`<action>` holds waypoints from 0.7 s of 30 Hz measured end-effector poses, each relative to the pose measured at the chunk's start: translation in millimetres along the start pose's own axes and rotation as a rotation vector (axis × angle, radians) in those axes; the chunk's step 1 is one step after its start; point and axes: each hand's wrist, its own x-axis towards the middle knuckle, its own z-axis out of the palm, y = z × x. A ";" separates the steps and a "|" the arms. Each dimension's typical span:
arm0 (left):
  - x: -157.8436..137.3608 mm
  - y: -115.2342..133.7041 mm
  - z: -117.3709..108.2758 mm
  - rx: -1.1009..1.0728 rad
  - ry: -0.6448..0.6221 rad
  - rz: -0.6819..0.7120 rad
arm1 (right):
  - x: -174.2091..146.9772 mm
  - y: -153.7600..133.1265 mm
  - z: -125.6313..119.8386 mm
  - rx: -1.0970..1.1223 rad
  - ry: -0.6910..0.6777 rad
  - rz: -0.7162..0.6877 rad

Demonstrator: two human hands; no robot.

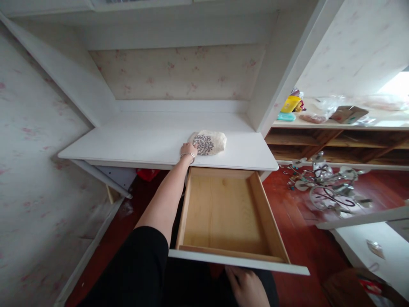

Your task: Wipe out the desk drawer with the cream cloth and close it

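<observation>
White surface carried a patterned cloth near its front edge; the left hand, arm outstretched, lay loosely closed on it. Below, the right hand gripped the open drawer front.

cloth on desk, open drawer below, chandelier right
</observation>
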 end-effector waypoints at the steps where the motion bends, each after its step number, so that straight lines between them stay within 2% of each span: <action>1: -2.2 -0.9 -0.1 0.000 0.007 0.006 | 0.4 -0.2 -0.6 0.003 0.000 0.003; 6: -13.4 -5.6 -8.0 -0.005 0.015 0.034 | 2.7 1.9 -2.4 0.038 -0.009 -0.001; 11: -17.3 -8.3 -15.6 -0.034 0.011 -0.042 | 5.6 7.4 1.7 0.104 -0.004 -0.037; 15: -17.2 -0.4 -14.1 -0.061 -0.020 -0.091 | 6.4 7.0 2.5 0.119 0.005 -0.040; 21: -26.3 14.6 -5.0 -0.151 -0.008 -0.056 | 2.8 4.8 0.8 0.140 0.045 -0.044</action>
